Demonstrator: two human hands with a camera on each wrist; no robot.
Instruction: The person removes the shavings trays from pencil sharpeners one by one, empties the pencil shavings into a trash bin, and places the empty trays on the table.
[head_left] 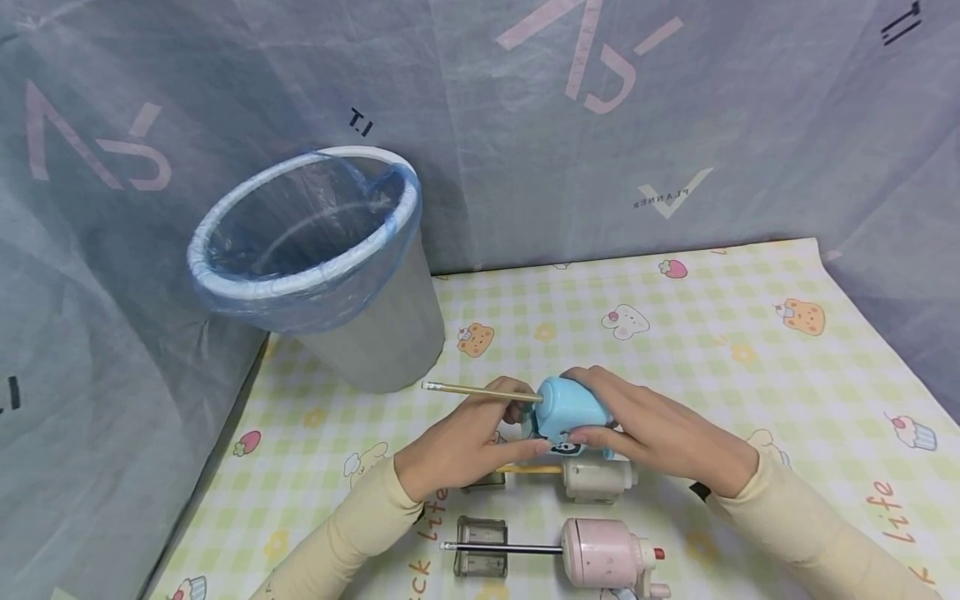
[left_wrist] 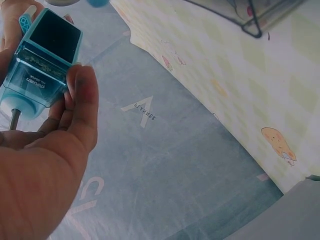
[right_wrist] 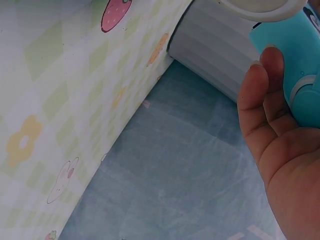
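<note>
A light blue rotary pencil sharpener (head_left: 573,407) is held up between both hands, tilted. A tan pencil (head_left: 480,391) sticks out of its front, pointing left. My right hand (head_left: 648,417) grips the sharpener's body from the right. My left hand (head_left: 480,433) has its fingers curled at the front, around the see-through shavings drawer (left_wrist: 37,77). In the left wrist view the drawer's clear wall and the dark underside show. The right wrist view shows right-hand fingers along the blue body (right_wrist: 292,55).
Below the hands lie a white sharpener (head_left: 598,481) with a yellow pencil (head_left: 532,469) and a pink sharpener (head_left: 600,552) with a black pencil (head_left: 525,549). A grey see-through drawer (head_left: 482,567) lies beneath the black pencil. A lined grey bin (head_left: 382,342) stands at the left on the checked cloth (head_left: 712,358).
</note>
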